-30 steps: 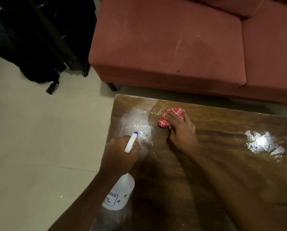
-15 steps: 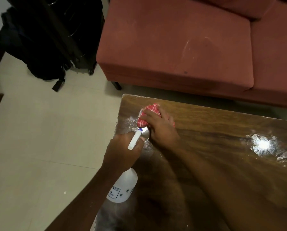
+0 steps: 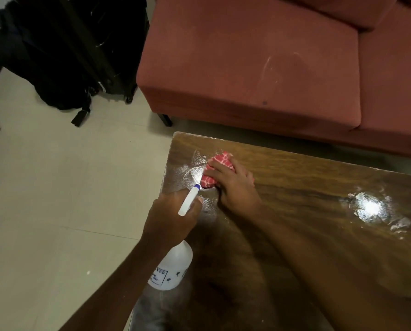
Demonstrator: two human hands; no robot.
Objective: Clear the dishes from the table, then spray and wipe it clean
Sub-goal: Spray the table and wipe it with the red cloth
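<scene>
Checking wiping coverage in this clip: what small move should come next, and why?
Probably sweep the cloth, held by the right hand, leftward across the spray film at the corner of the table: white streaks lie beside it there. The left hand holds the sprayer.

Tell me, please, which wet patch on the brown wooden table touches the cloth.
The patch by the far left corner: the right hand holds the red checked cloth beside it; the other patch lies apart.

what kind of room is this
Most likely a home living room: a red sofa stands behind a low wooden table, and black luggage sits on the tiled floor beside the sofa.
</scene>
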